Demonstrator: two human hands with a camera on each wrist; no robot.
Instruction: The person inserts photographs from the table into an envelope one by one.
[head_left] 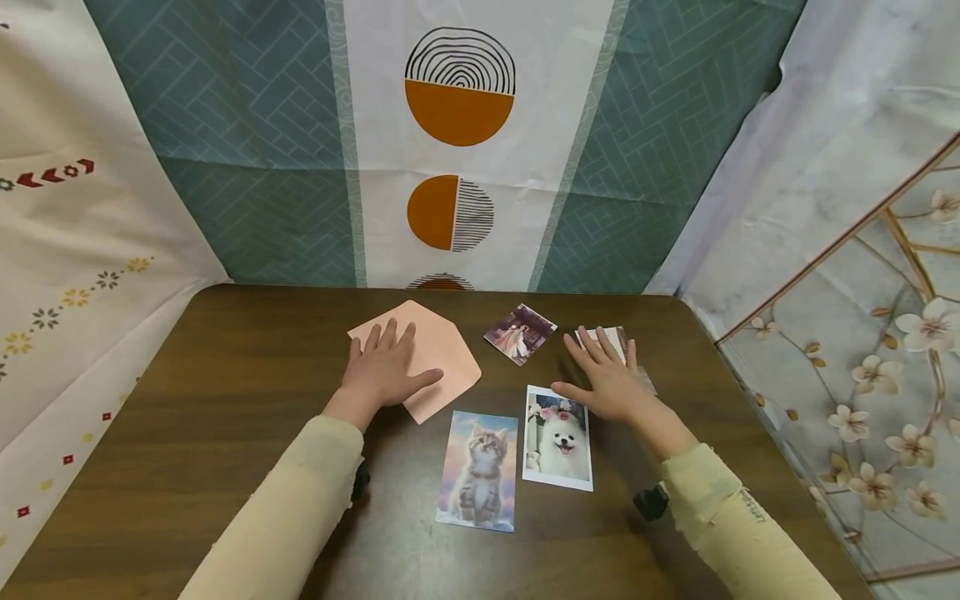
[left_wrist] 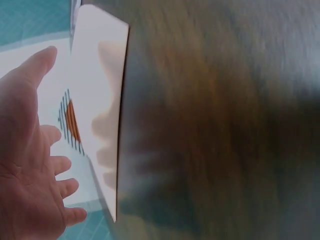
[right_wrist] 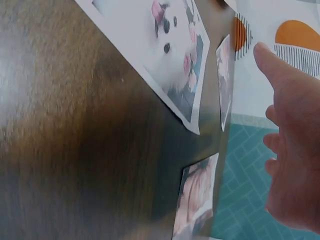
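My left hand (head_left: 386,371) is spread flat above a pink envelope (head_left: 442,354), its fingers straight. In the left wrist view a gap shows between the fingers and the envelope (left_wrist: 102,95), which carries their shadow. My right hand (head_left: 611,383) hovers with spread fingers over a small photo (head_left: 617,340), partly hidden beneath it. Close to the right thumb lies a white-bordered photo of a fluffy white dog (head_left: 558,442). A kitten picture card (head_left: 478,471) lies to the left of the dog photo. Farther back, between the hands, is a small photo of figures in long dresses (head_left: 521,335).
Everything lies on a dark brown wooden table (head_left: 247,400). A patterned green and white curtain (head_left: 480,167) hangs along the back edge. Pale printed cloths hang at the left (head_left: 90,275) and right (head_left: 847,350). Dark wrist devices (head_left: 651,502) sit at both cuffs.
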